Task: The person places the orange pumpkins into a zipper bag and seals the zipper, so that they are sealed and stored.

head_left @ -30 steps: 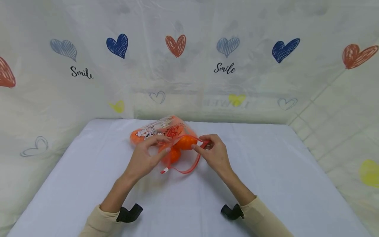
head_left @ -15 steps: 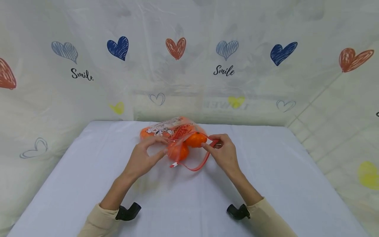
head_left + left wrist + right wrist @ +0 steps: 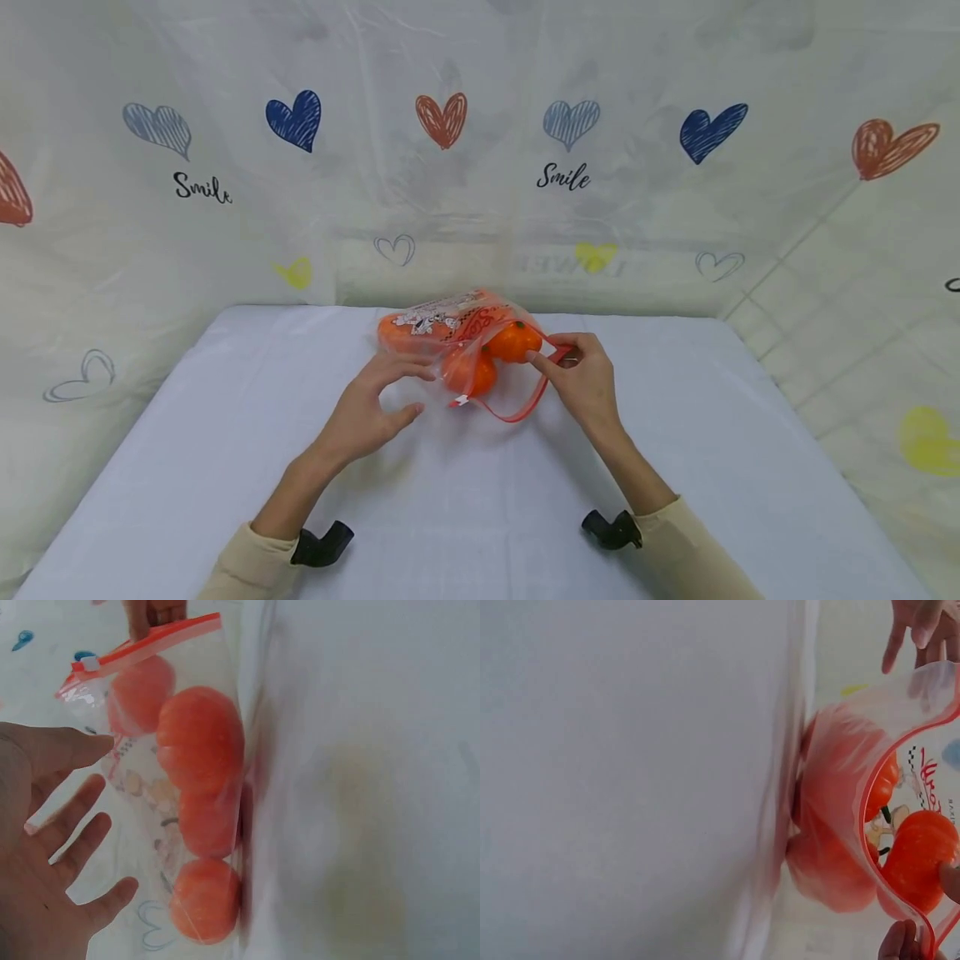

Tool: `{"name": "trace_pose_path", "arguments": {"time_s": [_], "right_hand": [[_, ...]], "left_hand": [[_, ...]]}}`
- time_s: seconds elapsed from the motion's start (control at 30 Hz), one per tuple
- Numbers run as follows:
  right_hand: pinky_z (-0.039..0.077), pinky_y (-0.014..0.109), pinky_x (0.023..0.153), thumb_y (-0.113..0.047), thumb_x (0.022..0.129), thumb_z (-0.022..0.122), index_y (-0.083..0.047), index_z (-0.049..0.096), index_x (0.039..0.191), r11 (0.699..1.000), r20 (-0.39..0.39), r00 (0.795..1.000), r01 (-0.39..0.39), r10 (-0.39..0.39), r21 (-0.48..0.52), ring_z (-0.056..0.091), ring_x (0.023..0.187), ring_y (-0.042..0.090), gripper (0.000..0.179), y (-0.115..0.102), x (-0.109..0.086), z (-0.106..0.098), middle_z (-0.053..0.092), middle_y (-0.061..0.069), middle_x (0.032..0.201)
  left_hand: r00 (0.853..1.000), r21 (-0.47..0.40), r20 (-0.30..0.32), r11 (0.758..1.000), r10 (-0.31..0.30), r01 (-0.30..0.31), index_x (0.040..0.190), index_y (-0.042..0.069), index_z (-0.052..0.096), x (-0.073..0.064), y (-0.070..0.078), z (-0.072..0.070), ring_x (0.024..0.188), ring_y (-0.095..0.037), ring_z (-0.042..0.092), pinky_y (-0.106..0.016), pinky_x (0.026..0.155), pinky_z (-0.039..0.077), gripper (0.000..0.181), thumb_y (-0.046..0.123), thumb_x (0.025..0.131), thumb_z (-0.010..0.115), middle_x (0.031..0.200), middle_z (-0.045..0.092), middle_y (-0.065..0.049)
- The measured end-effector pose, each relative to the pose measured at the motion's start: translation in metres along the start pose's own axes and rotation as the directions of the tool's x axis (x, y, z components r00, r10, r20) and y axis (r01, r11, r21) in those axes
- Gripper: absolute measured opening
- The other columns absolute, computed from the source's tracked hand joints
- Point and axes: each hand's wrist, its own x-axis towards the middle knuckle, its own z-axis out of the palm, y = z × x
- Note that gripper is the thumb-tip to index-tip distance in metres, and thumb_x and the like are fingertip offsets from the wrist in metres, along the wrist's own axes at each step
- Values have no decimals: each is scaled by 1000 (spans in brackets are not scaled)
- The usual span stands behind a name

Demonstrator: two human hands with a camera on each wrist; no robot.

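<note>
A clear zip bag (image 3: pixel 429 320) with a red zip rim and printed pictures lies on the table, its mouth spread toward the near side. Inside are several orange, ribbed vegetables (image 3: pixel 917 851) with green stems, like small pumpkins. My right hand (image 3: pixel 587 382) pinches the rim at the right end of the mouth, thumb close against an orange vegetable (image 3: pixel 514 342). My left hand (image 3: pixel 372 410) is beside the bag's left side, fingers spread and holding nothing. In the left wrist view, the white slider (image 3: pixel 91 664) sits near one end of the zip.
A white cloth (image 3: pixel 465 500) covers the table. Behind its far edge hangs a pale curtain (image 3: pixel 495 200) printed with hearts and "Smile". Black wrist mounts (image 3: pixel 322 546) sit at both beige sleeves.
The bag has slid right and slightly away, with my right hand moving along at its rim. My left hand's fingers have come off the bag's left side and spread apart.
</note>
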Motion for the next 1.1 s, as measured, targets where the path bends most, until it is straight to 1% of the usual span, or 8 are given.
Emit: {"name": "trace_pose_path", "arguments": {"time_s": [0.13, 0.37, 0.53, 0.67, 0.8, 0.9, 1.03, 1.1], "right_hand": [[48, 13, 69, -29, 86, 87, -6, 70, 116, 1000, -9, 1000, 5, -5, 5, 60, 89, 24, 42, 1, 2, 0, 61, 14, 108], [47, 15, 65, -27, 86, 87, -5, 70, 115, 1000, -25, 1000, 2, -3, -4, 58, 88, 23, 40, -1, 2, 0, 61, 13, 107], [47, 16, 64, -26, 86, 87, -5, 70, 115, 1000, -34, 999, -2, 2, -8, 57, 88, 24, 40, -2, 2, -2, 61, 13, 106], [47, 16, 64, -26, 86, 87, -4, 70, 115, 1000, -37, 999, -6, 6, -12, 57, 88, 24, 40, -1, 2, -3, 61, 13, 105], [47, 17, 63, -26, 86, 87, -4, 70, 114, 1000, -43, 999, 1, -1, -15, 57, 86, 24, 40, -1, 1, -3, 60, 13, 104], [48, 18, 62, -25, 86, 87, -4, 69, 112, 1000, -51, 999, 11, -12, -22, 57, 85, 23, 38, -2, 0, -4, 60, 12, 103], [48, 18, 61, -25, 86, 87, -4, 69, 111, 999, -54, 998, 15, -17, -33, 57, 84, 23, 37, -2, -2, -4, 60, 12, 102], [48, 18, 62, -25, 86, 86, -4, 69, 111, 999, -53, 998, 16, -18, -40, 57, 84, 23, 36, -3, -3, -4, 60, 12, 102]], "left_hand": [[1000, 11, -17, 1000, 16, -16, 122, 28, 74, 1, 1, 5, 136, -22, 56, -55, 112, 51, 41, 13, 86, 85, 140, 66, 3], [994, 28, -91, 998, 53, -50, 118, 23, 76, 4, 8, 16, 131, -22, 58, -54, 108, 53, 37, 20, 83, 89, 136, 69, 3], [990, 19, -127, 998, 63, -61, 112, 25, 78, 5, 10, 20, 128, -16, 59, -48, 107, 55, 31, 22, 83, 89, 131, 70, 6], [991, 1, -122, 998, 63, -63, 108, 27, 78, 5, 10, 22, 128, -15, 59, -48, 107, 55, 28, 22, 83, 89, 129, 70, 7], [992, -2, -103, 997, 73, -74, 108, 27, 78, 5, 9, 26, 129, -15, 58, -47, 108, 55, 30, 21, 81, 90, 130, 70, 7], [991, -5, -111, 997, 78, -79, 108, 25, 78, 6, 9, 28, 128, -16, 59, -47, 108, 55, 29, 19, 82, 90, 129, 70, 6], [988, -6, -133, 997, 76, -77, 105, 26, 80, 8, 8, 29, 126, -15, 60, -46, 106, 56, 24, 18, 84, 88, 126, 72, 6], [987, -3, -139, 996, 85, -86, 105, 27, 81, 8, 7, 30, 125, -15, 60, -46, 106, 56, 23, 17, 85, 87, 125, 72, 6]]}}
